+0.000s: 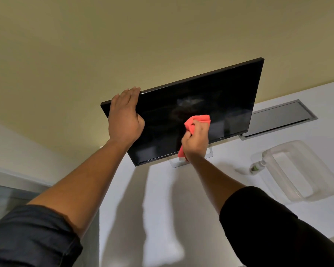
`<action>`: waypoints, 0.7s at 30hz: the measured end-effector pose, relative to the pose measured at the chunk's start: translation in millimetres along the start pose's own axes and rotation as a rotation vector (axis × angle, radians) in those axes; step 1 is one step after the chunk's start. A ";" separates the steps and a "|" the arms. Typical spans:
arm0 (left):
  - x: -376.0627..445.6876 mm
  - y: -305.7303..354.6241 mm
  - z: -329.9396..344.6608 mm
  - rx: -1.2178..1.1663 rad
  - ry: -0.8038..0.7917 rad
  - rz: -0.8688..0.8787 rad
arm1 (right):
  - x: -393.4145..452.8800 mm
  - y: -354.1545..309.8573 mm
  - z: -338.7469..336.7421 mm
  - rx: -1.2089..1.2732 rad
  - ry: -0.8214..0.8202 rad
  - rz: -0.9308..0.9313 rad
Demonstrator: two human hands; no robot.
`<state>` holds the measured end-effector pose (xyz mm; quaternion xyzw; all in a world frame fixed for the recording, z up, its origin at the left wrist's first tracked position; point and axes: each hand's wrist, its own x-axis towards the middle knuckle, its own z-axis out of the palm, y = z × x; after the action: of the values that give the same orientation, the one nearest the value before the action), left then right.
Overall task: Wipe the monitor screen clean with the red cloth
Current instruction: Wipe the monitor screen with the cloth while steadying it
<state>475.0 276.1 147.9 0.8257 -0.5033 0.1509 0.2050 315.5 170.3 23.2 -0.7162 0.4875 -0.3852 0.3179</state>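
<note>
Here, monitor point(220, 97) long axis rising rightward, left hand point(123, 120) gripping its corner, right hand point(196, 139) clutching red cloth point(199, 118) against it.

No readable text, brand, number or sign in view; nothing legible on monitor point(220, 97) or red cloth point(199, 118); green label on small bottle point(255, 167) too blurred to read.
</note>
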 end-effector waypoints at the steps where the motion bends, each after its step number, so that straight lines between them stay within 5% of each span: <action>1: 0.1 -1.0 0.1 -0.002 0.000 0.000 | 6.9 2.4 -7.6 -0.011 0.020 0.035; 9: -2.2 2.7 1.7 -0.014 -0.011 -0.026 | 43.0 -15.8 -29.9 0.151 0.175 0.235; 21: -1.6 2.9 0.3 -0.005 -0.032 -0.038 | -13.2 -82.5 24.7 -0.057 -0.179 -0.496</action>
<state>471.7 276.0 147.5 0.8369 -0.4911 0.1326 0.2020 371.2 211.4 76.2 -0.8536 0.2776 -0.3726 0.2354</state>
